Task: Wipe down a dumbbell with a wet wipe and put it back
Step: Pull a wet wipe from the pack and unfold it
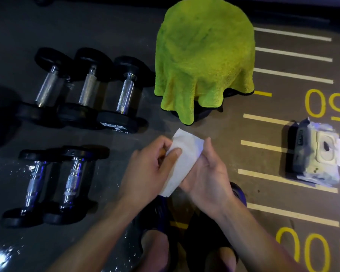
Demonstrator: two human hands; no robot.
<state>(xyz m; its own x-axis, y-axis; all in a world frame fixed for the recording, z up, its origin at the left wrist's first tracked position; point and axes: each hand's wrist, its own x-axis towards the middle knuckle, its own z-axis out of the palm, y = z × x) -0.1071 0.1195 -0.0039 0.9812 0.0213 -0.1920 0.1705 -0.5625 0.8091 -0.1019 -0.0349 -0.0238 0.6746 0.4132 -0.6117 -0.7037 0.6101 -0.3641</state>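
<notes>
We're looking down at a dark gym floor [106, 20] w/ painted white and yellow lines [292, 75] plus yellow numerals on the right side. Biggest thing in view: a lime-green towel [202, 55] draped over a dark, rounded obj we can't identify; only a bit of black shows under the hem.

Left of the towel we see a row of three dumbbells [88, 89], black heads and knurled chrome handles, lying side by side and close together. Nearer to us, a second row of two smaller dumbbells [53, 185], also parallel, heads nearly touching. None of them is being touched.

Far right, well apart from the weights, lies a pack of wet wipes [316, 152] flat on the floor, its flap lid open.

Center of view, between the dumbbell rows and the pack, we hold the wet wipe [182, 160], a white sheet stretched between both hands above the floor. Our left hand [147, 171] pinches its left edge: thumb on top, curled fingers behind. Our right hand [208, 173] is palm-up under the sheet's lower right part, fingers together behind it and mostly hidden; whether the thumb presses the wipe, can't tell.

Below the hands: our bare knees and dark shoes [238, 193].
</notes>
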